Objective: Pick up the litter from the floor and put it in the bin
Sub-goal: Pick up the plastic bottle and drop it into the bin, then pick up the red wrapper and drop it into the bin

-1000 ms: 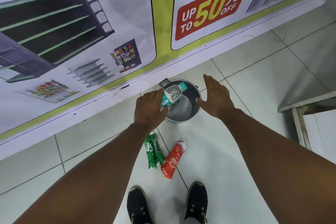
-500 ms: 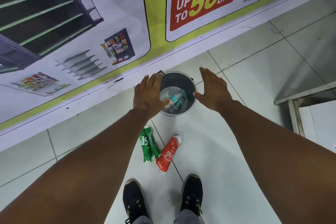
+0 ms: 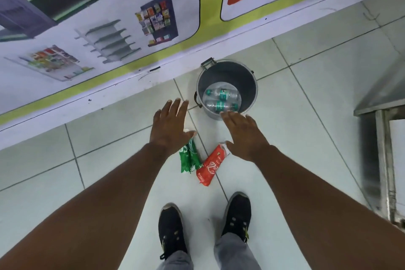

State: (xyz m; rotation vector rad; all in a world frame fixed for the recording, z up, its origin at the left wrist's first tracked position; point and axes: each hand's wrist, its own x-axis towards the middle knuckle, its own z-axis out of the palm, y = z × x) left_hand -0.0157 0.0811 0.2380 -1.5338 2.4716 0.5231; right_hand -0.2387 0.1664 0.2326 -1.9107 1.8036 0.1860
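A round grey metal bin (image 3: 247, 81) stands on the tiled floor by the wall. Two clear plastic bottles with teal labels (image 3: 221, 99) lie at its bottom. On the floor in front of my shoes lie a crushed green bottle (image 3: 188, 158) and a crushed red bottle (image 3: 211, 165), side by side. My left hand (image 3: 169, 126) hovers open, palm down, over the top of the green bottle. My right hand (image 3: 243, 133) is open too, just in front of the bin and above the red bottle's top end. Neither hand holds anything.
A wall with a large printed banner (image 3: 109, 17) runs behind the bin. A metal cabinet or table frame (image 3: 385, 155) stands at the right. My two black shoes (image 3: 206, 226) are at the bottom, close to the crushed bottles.
The left hand let go of the clear bottle, which dropped into the bin beside another one. Both hands have drawn back from the bin toward the crushed bottles.
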